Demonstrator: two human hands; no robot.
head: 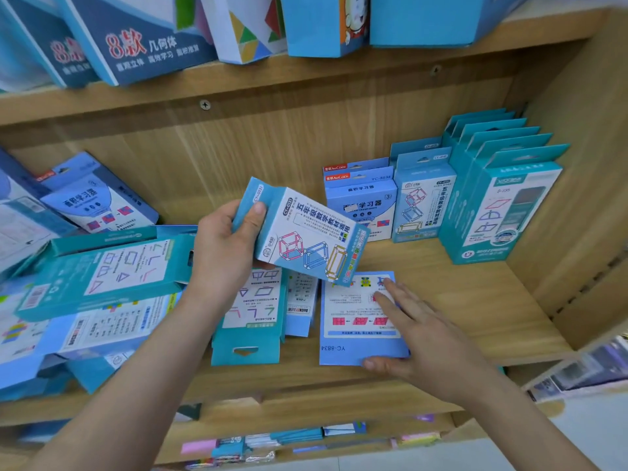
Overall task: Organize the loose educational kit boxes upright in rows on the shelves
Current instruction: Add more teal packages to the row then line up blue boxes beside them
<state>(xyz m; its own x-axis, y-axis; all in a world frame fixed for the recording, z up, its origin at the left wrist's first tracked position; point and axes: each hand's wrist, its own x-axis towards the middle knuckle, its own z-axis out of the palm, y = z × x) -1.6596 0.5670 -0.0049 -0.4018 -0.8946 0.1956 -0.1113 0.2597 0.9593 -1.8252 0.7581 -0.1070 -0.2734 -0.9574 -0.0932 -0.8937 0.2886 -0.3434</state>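
My left hand (226,248) is shut on a blue kit box with cube-frame drawings (306,236), held tilted above the middle shelf (475,317). My right hand (424,338) lies flat with fingers spread on a light blue flat box marked YC-8834 (353,331), which lies face down on the shelf board. At the back right, upright rows stand: light blue boxes (362,202), a cube-frame box (423,202) and several teal boxes (506,202). Loose teal boxes (102,273) lie in a heap at the left.
A teal box (251,321) and a thin blue one (300,307) lie flat between my hands. The upper shelf carries large blue boxes (142,45). The cabinet's right wall (577,198) closes the shelf. A lower shelf holds flat coloured packs (272,440).
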